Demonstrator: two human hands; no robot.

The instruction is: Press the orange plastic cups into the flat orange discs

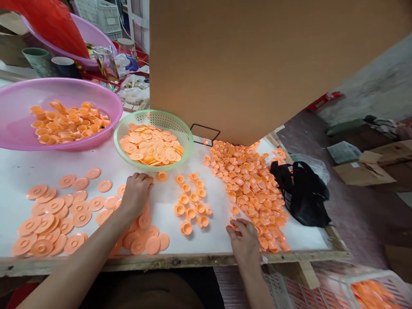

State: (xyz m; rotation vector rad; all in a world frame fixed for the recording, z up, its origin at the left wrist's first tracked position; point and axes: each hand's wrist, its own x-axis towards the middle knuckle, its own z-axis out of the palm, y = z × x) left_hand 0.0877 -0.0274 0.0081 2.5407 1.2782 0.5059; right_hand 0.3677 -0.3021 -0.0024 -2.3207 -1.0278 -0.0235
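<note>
My left hand (pixel 137 193) is over the table just in front of the green colander (pixel 188 152), its fingers bent together. A sliver of orange shows at its fingertips, but the piece itself is mostly hidden. A small orange plastic cup (pixel 162 176) lies just right of those fingers. At the near edge of a big heap of orange cups (pixel 254 189), my right hand (pixel 246 242) has its thumb and fingers closed on a small orange cup (pixel 231 227). Between the hands stand several loose cups (pixel 193 198). Flat orange discs (pixel 54 205) with raised rings spread around and left of my left forearm.
Orange discs (pixel 151 143) fill the colander. A pink basin (pixel 13 128) holds orange cups. A tall cardboard sheet (pixel 244 64) stands behind the heap, beside a black wire frame (pixel 206 133). A black bag (pixel 305 193) lies at the right edge above the floor.
</note>
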